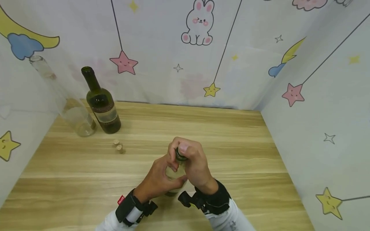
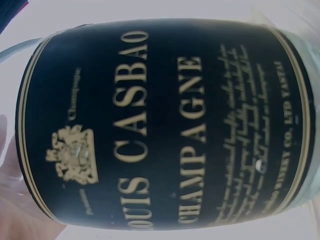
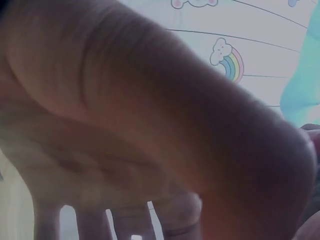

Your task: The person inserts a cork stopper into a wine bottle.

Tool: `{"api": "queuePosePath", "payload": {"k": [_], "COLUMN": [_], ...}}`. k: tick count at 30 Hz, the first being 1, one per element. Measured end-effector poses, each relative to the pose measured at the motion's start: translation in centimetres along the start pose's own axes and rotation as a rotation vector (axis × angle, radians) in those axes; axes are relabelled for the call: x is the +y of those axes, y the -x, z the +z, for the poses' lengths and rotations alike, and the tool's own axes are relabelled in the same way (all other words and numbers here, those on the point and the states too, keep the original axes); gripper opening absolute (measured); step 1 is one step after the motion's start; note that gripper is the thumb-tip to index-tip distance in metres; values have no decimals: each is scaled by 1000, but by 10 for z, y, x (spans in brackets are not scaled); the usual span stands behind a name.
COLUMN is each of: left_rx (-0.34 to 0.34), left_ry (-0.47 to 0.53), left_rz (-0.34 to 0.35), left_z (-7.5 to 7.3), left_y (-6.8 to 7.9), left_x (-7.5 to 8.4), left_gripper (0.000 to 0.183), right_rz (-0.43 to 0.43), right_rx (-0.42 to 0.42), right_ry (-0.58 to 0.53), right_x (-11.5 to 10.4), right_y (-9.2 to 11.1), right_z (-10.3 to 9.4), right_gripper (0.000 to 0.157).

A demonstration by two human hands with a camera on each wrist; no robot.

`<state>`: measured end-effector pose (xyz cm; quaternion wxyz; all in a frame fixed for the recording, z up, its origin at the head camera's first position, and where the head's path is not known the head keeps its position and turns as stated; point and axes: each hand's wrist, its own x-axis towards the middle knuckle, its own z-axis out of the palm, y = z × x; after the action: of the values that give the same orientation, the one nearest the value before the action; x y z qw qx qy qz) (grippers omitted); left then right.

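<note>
A pale, see-through bottle point(image 1: 175, 173) stands before me in the head view. Its black champagne label point(image 2: 165, 125) fills the left wrist view. My left hand point(image 1: 159, 179) grips the body, fingers on the far side and thumb across the near side. At the top, my right hand point(image 1: 195, 160) is curled about the dark rim point(image 1: 181, 156), its thumb bent over the mouth. Whether a cork sits under that thumb is hidden. In the right wrist view, the hand's palm and thumb point(image 3: 200, 120) cover most of the picture.
Two small corks, one point(image 1: 116, 141) behind the other point(image 1: 119, 149), stand on the wooden table point(image 1: 231, 138) to the left. Behind them are a dark green bottle point(image 1: 104, 106) and a tall clear bottle point(image 1: 76, 117). Patterned white cloth walls point(image 1: 162, 41) enclose the table's back and sides.
</note>
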<state>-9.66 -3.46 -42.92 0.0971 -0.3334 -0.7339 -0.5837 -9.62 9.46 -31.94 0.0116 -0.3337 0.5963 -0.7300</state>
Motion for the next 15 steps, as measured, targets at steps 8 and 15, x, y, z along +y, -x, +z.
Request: {"api": "queuePosePath", "payload": {"k": [8,15], "left_rx": [20,4], "left_ry": [-20,-16], "left_rz": [35,12], "left_z": [0,-1], "left_y": [0,-1], "left_x": [-1,0], "left_gripper": [37,36], "right_rz": [4,3], "right_rx": [-5,-13], "right_ry": [-19,-30], "right_x": [-1,0], "right_y": [-1,-2], "right_z": [1,0], "right_gripper": [33,33]}}
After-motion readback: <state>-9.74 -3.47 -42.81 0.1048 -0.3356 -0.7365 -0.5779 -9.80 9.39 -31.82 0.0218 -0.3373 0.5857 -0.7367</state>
